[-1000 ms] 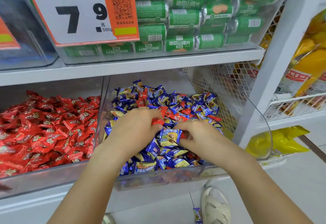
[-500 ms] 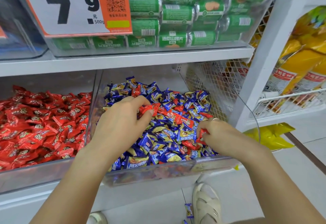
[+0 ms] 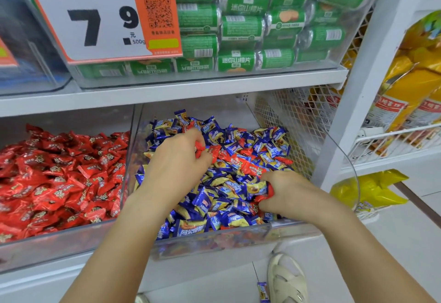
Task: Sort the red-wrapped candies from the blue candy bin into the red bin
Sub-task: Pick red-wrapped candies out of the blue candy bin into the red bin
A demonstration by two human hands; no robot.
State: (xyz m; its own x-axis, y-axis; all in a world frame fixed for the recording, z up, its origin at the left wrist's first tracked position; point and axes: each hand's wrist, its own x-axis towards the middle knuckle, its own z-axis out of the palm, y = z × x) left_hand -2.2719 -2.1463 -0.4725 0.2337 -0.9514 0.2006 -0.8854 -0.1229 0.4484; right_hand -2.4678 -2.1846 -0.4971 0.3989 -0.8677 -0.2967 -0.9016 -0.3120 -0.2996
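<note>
Both hands are down in the blue candy bin (image 3: 214, 243), a clear tub on the lower shelf whose front wall blurs the sweets behind it. The left hand (image 3: 177, 162) has its fingers curled round red-wrapped candies (image 3: 200, 146) near the back of the heap; only a scrap of red shows past the knuckles, so how many it holds cannot be told. The right hand (image 3: 286, 193) sits near the front right corner with its fingers curled on more red wrappers (image 3: 265, 195), mostly hidden under the palm. More red pieces (image 3: 241, 159) lie loose among the blue candies (image 3: 226, 133) between and behind the two hands, some half buried. The red bin (image 3: 59, 243) stands just beside, to the left, touching wall to wall, heaped with red candies and cut off at the frame's left edge. On the upper shelf a clear bin of green packets (image 3: 262, 28) carries a price sign (image 3: 100, 16) that covers its left part. At right, yellow bags (image 3: 410, 83) are cropped by the frame edge. On the floor below, a sandalled foot (image 3: 286, 279) and one dropped blue candy (image 3: 263, 292) show.
</note>
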